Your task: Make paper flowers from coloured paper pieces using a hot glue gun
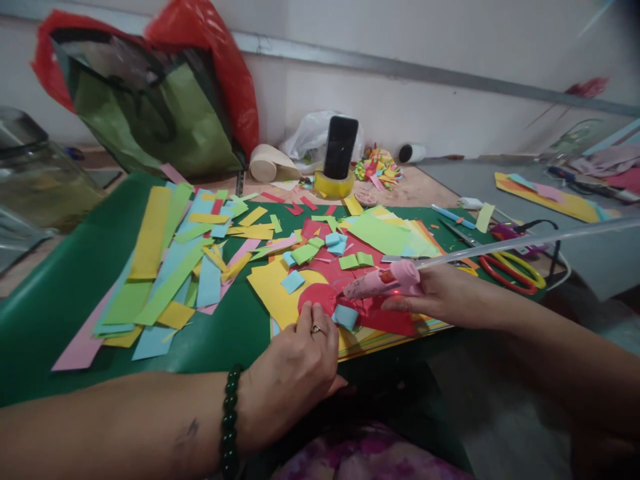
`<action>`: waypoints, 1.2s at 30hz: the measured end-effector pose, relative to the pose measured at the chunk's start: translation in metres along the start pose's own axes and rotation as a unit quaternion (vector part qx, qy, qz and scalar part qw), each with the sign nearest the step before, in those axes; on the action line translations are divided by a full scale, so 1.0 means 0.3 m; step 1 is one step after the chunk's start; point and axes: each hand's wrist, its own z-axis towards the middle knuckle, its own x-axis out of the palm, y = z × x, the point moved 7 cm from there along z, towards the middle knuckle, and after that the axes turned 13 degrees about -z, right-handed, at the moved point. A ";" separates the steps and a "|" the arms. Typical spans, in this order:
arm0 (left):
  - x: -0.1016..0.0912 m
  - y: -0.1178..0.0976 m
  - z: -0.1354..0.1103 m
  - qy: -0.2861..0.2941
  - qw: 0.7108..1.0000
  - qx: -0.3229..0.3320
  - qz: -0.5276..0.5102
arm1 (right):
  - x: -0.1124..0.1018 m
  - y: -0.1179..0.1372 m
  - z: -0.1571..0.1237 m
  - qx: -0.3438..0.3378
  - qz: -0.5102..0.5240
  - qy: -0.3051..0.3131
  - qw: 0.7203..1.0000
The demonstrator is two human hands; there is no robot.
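Observation:
My left hand (pixel 303 363) is closed, its fingertips pressing together on the edge of a red paper circle (pixel 316 297). My right hand (pixel 445 297) grips a pink hot glue gun (pixel 383 281). A long clear glue stick (pixel 525 238) sticks out of its back end, and the nozzle points at the right side of the circle. A small folded blue paper piece (pixel 345 316) sits just below the nozzle. Folded green paper pieces (pixel 356 261) and another blue piece (pixel 293 281) lie near the circle. Beneath them are red and yellow paper sheets (pixel 273 287) in a stack.
Coloured paper strips (pixel 150 233) spread over the green mat (pixel 45 333) on the left. Scissors (pixel 507 267) lie at the right. A phone (pixel 341 148) stands in a yellow tape roll (pixel 333 185) at the back. A green bag (pixel 155 127) and a glass jar (pixel 40 173) stand far left.

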 end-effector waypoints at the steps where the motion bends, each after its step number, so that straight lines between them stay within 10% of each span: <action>1: -0.001 0.000 0.000 -0.001 1.000 0.001 0.000 | 0.000 -0.004 0.003 0.003 -0.002 -0.004 1.000; 28: 0.017 -0.001 0.004 0.059 0.998 -0.025 -0.024 | -0.005 -0.006 -0.006 0.039 -0.003 -0.039 0.998; 36: 0.012 0.005 0.007 0.070 0.997 -0.026 -0.028 | -0.028 0.052 -0.029 -0.056 0.104 -0.056 0.991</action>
